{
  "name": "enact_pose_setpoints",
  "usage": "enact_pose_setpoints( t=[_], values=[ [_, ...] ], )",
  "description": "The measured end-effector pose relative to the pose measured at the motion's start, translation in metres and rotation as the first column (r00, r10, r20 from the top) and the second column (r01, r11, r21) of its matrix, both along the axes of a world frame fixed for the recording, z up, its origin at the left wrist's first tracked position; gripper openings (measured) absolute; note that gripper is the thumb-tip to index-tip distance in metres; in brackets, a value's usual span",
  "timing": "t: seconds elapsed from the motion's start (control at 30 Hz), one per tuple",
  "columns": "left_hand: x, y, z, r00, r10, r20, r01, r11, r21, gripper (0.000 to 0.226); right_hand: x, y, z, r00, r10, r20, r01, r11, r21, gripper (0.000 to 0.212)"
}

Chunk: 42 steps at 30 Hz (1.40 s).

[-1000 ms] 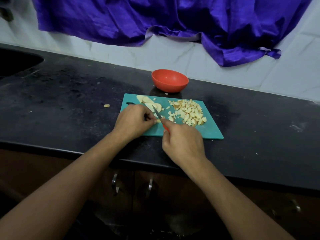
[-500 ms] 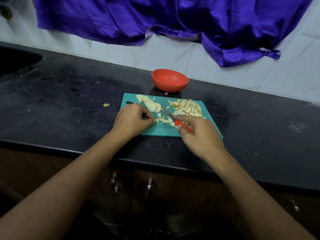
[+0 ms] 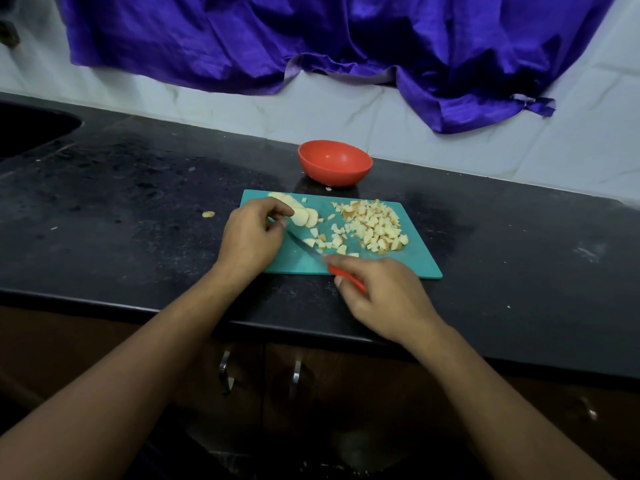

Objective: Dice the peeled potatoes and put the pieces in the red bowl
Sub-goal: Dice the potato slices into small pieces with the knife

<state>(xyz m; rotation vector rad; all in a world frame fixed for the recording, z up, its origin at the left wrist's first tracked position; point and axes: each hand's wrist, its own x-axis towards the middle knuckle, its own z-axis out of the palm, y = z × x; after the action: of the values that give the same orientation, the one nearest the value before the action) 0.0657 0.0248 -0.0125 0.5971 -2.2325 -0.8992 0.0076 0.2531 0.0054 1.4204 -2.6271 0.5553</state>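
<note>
A teal cutting board (image 3: 412, 261) lies on the black counter. A heap of diced potato (image 3: 375, 225) covers its right half, and a few loose dice (image 3: 329, 239) lie in the middle. Several potato slices (image 3: 304, 216) lie at the board's far left. My left hand (image 3: 251, 237) has its fingers curled, the fingertips touching the slices. My right hand (image 3: 384, 292) grips a red-handled knife (image 3: 306, 245), whose blade lies low across the board pointing left. The red bowl (image 3: 334, 162) stands empty just behind the board.
One potato scrap (image 3: 208, 214) lies on the counter left of the board. A dark sink (image 3: 27, 133) is at the far left. Purple cloth (image 3: 311, 39) hangs on the wall behind. Cabinet handles (image 3: 225, 372) sit below the counter edge.
My right hand swung right with the knife, then came back so the blade points left across the board. My left hand moved forward from the cut dice to the slices.
</note>
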Motion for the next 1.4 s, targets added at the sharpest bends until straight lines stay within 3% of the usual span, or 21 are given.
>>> enact_pose_setpoints(
  t=[0.23,0.4,0.63,0.8,0.9,0.97,1.2,1.4],
  values=[
    [-0.001,-0.002,-0.002,1.0,0.003,-0.001,-0.003,1.0,-0.031,0.02,-0.017,0.009,0.004,0.986,-0.065,-0.155,0.081,0.992,0.099,0.042],
    [-0.003,-0.001,-0.003,1.0,0.007,0.031,-0.006,0.998,-0.058,0.016,-0.042,0.026,0.004,0.963,-0.246,-0.114,0.252,0.967,0.045,0.04],
    [-0.005,-0.003,0.001,0.997,-0.001,0.078,0.006,0.998,-0.061,0.012,-0.046,0.014,0.002,0.963,-0.263,0.064,0.269,0.951,-0.153,0.041],
    [-0.022,-0.006,0.021,0.969,-0.06,0.238,0.111,0.972,-0.208,0.03,-0.037,0.006,-0.012,0.972,-0.23,0.043,0.232,0.931,-0.281,0.041],
    [-0.038,-0.01,0.037,0.894,-0.065,0.444,0.227,0.919,-0.322,0.051,-0.036,0.01,-0.014,0.976,-0.211,0.045,0.215,0.927,-0.308,0.041],
    [-0.047,-0.014,0.044,0.822,-0.067,0.565,0.303,0.892,-0.335,0.051,-0.037,0.011,-0.013,0.976,-0.213,0.053,0.219,0.927,-0.304,0.042],
    [-0.059,-0.024,0.048,0.767,-0.278,0.578,0.451,0.874,-0.18,0.055,-0.039,0.009,-0.014,0.973,-0.223,0.053,0.229,0.935,-0.27,0.042],
    [-0.06,-0.025,0.054,0.709,-0.326,0.625,0.473,0.878,-0.079,0.049,-0.041,0.009,-0.015,0.967,-0.241,0.081,0.254,0.924,-0.286,0.041]
  ],
)
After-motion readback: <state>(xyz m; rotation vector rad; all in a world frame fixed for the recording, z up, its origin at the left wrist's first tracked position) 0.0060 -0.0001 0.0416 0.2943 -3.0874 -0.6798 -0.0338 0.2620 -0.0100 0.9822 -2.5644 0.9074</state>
